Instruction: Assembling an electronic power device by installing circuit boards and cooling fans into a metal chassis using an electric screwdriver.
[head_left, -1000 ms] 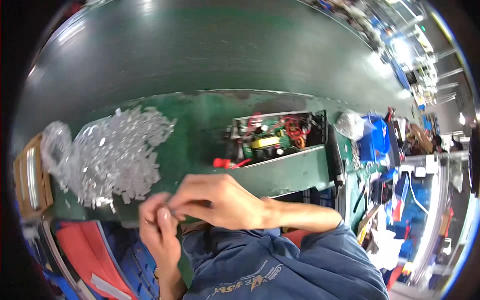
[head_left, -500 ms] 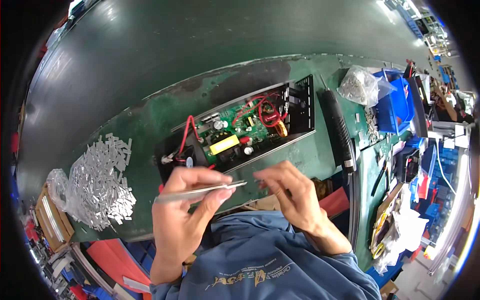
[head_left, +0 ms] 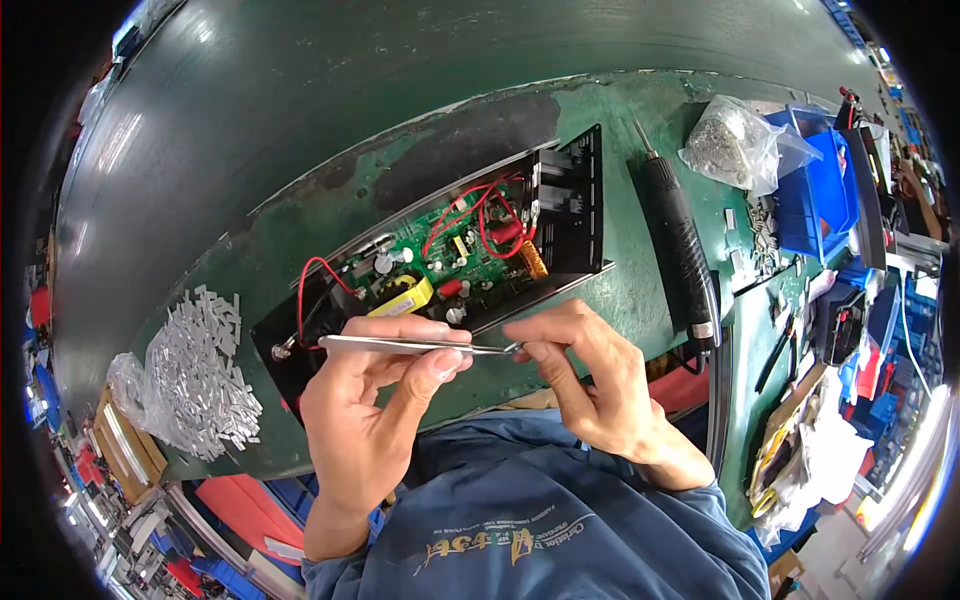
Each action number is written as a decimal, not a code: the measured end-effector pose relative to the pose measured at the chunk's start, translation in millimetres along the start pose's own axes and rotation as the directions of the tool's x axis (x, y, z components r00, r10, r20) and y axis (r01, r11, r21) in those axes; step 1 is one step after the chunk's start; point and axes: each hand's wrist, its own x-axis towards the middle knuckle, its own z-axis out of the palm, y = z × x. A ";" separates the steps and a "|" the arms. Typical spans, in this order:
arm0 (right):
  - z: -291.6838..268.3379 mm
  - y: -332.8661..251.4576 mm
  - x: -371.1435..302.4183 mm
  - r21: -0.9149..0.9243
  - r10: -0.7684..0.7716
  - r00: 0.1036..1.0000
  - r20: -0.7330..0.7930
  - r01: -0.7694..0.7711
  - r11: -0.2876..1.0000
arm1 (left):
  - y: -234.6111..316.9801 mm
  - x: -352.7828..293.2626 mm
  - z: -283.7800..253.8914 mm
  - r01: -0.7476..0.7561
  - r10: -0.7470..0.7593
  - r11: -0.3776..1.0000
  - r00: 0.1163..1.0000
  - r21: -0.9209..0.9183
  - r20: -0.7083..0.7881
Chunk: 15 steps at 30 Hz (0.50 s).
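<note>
Far left on the green bench [head_left: 640, 290] we see a heap of small silvery pieces [head_left: 200, 375] spilling from a clear bag; well apart from both hands; nothing touching it.

Next over, our left hand [head_left: 375, 400] is closed on a pair of metal tweezers [head_left: 410, 345]; thumb under, fingers curled over the top, approx. mid-shaft; the tweezers' long axis runs nearly level, left to right, blunt end to the left, tips to the right.

The tips meet our right hand [head_left: 590, 375] just in front of the chest; right thumb and forefinger are pinched together at the tweezer point; something tiny may sit betw. them but it's too small to tell; so the right hand is the nearer one to the working end, the left only steadies the shaft.

Directly beyond both hands, i.e. farther from the body, lies the open black case [head_left: 575, 215] w/ a green circuit board [head_left: 440, 265] inside, red wires looping over it; its long axis slants up to the right; tweezer tips hang just short of its near edge, not inside it.

Further right, a black electric screwdriver [head_left: 680, 240] lies along the bench, then a clear bag of screws [head_left: 735, 145] against a blue bin [head_left: 820, 190]; all untouched.
</note>
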 end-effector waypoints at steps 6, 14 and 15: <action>-16.8 4.2 -16.7 -0.275 -0.058 0.970 -0.238 -0.010 0.961 | -6.2 1.7 -5.0 -0.159 0.156 0.959 0.987 0.236 0.033; -66.5 39.6 -55.6 -0.696 -0.021 0.792 -0.610 -0.524 0.491 | -29.0 24.8 3.4 -0.484 0.492 0.730 0.862 0.482 0.121; -66.4 41.4 -58.6 -0.620 0.102 0.763 -0.638 -0.587 0.521 | -30.7 25.6 3.8 -0.476 0.478 0.709 0.867 0.520 0.142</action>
